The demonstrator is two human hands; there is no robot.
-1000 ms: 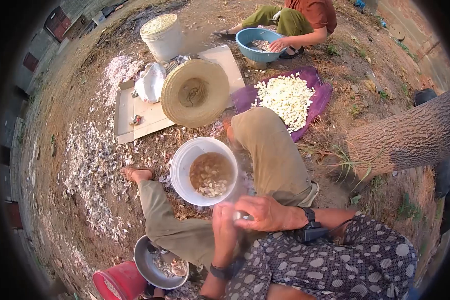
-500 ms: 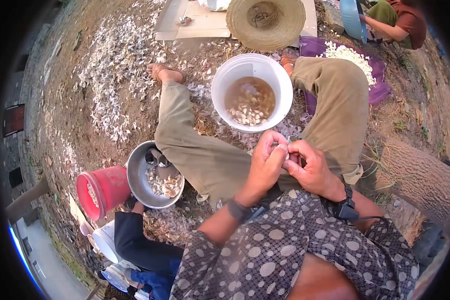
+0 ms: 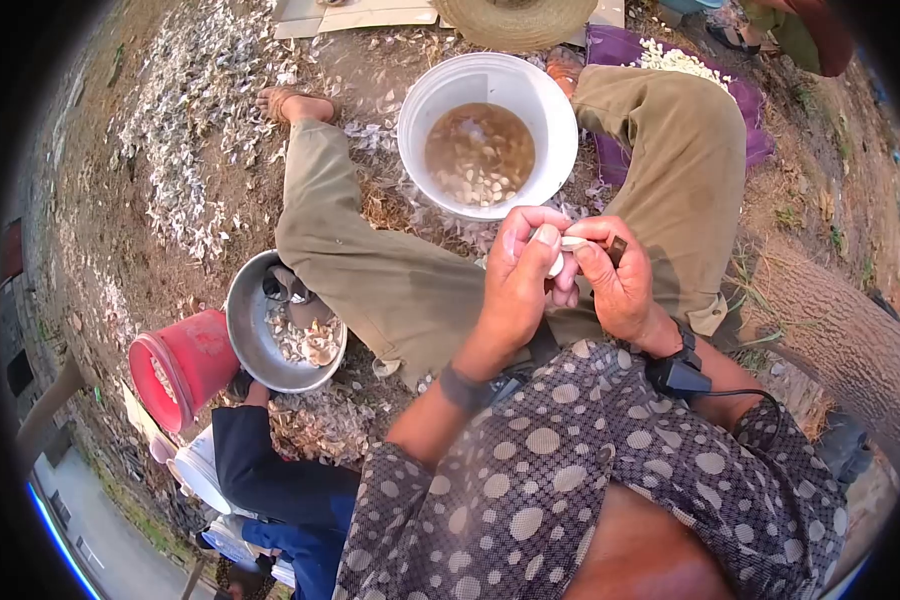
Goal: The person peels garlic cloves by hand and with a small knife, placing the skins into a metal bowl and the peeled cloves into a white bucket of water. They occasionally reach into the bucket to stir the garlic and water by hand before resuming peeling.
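My left hand point(image 3: 518, 278) is closed in a pinch on a pale garlic clove point(image 3: 572, 243), with a second whitish piece point(image 3: 556, 266) beneath its thumb. My right hand point(image 3: 618, 285) pinches the other end of the same clove, thumb and forefinger meeting it. A small dark brown piece point(image 3: 618, 250) sticks out between the right fingers; its kind does not show. Just beyond both hands stands a white bucket point(image 3: 560, 165) of brownish water with peeled cloves point(image 3: 490, 188) at the bottom.
To the left are a metal pot point(image 3: 232, 325) with garlic and a red bucket point(image 3: 195, 360). Peeled cloves point(image 3: 675, 62) lie on a purple cloth point(image 3: 610, 45). A straw hat point(image 3: 520, 25) lies ahead, a log point(image 3: 840, 330) at right. Another person's dark sleeve point(image 3: 255, 450) reaches in lower left.
My hands have risen slightly and turned, so the clove and the dark piece now show more clearly. The view has tilted down, shifting the buckets upward.
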